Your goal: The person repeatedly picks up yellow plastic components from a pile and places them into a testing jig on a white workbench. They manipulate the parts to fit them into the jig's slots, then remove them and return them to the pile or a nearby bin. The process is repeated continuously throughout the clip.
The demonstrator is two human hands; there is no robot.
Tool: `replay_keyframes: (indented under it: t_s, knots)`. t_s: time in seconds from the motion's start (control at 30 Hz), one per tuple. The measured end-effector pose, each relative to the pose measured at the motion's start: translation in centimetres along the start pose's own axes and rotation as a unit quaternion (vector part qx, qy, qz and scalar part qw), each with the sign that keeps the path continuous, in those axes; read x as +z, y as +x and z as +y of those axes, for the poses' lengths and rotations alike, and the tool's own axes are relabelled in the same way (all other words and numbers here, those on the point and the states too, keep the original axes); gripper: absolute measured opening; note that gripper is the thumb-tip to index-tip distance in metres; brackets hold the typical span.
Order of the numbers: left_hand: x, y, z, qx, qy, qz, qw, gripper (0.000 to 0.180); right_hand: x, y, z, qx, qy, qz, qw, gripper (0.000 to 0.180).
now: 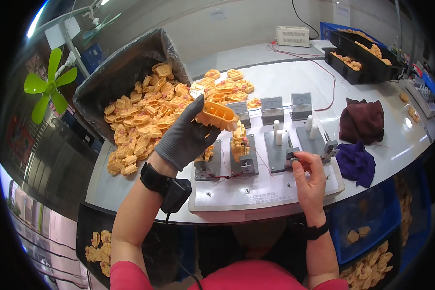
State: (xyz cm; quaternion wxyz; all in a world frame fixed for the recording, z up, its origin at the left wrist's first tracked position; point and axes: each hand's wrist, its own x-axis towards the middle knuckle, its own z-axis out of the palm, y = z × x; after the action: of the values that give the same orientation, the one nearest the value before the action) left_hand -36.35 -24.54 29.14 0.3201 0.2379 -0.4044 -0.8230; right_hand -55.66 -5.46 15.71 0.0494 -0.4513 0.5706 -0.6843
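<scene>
My left hand (188, 130), in a dark grey glove, grips a yellow plastic housing (218, 116) with open compartments. It is raised over the fixture board (270, 203). My bare right hand (309, 179) pinches a small grey clamp block (292, 155) at the front of a fixture plate (277, 162). White pegs (279, 137) stand upright on that plate, with no housing on them. On the plate to its left sits another yellow housing (239, 142). One more housing (205, 153) is on the leftmost plate, partly hidden by my left hand.
Dial meters (271, 110) stand behind the plates. A lined bin (94, 104) spills yellow housings onto the table at left. Brown cloth (362, 121) and purple cloth (355, 162) lie at right. Black trays (345, 63) and a power unit (293, 36) are at the back; a green fan (50, 87) is far left.
</scene>
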Motion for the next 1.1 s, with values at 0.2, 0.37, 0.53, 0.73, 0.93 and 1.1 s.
replay_keyframes:
  t_s: [0.2,0.37,0.53,0.73,0.93,1.1]
  knots:
    - [0.6,0.8,0.1,-0.019,-0.010,-0.040,0.999,0.053,-0.3,0.1,0.0,0.026,0.015,-0.014,0.999,0.017]
    - [0.5,2.1,0.1,-0.059,-0.009,-0.034,0.998,0.056,-0.5,0.1,0.0,0.028,0.038,-0.021,0.999,0.014]
    - [0.8,3.4,0.9,-0.074,0.060,-0.021,0.995,0.049,-0.8,0.0,0.4,0.006,0.068,-0.046,0.997,0.010]
    - [3.7,5.1,0.1,0.029,0.351,-0.019,0.936,0.054,-1.0,0.1,0.3,-0.006,0.072,-0.046,0.996,0.011]
    - [6.0,8.0,-2.0,0.108,0.597,-0.059,0.793,0.068,-0.8,0.1,0.0,-0.005,0.082,-0.049,0.995,0.011]
    - [7.4,7.6,-5.4,0.265,0.759,-0.137,0.578,0.056,-0.8,0.1,0.0,-0.010,0.094,-0.046,0.994,0.012]
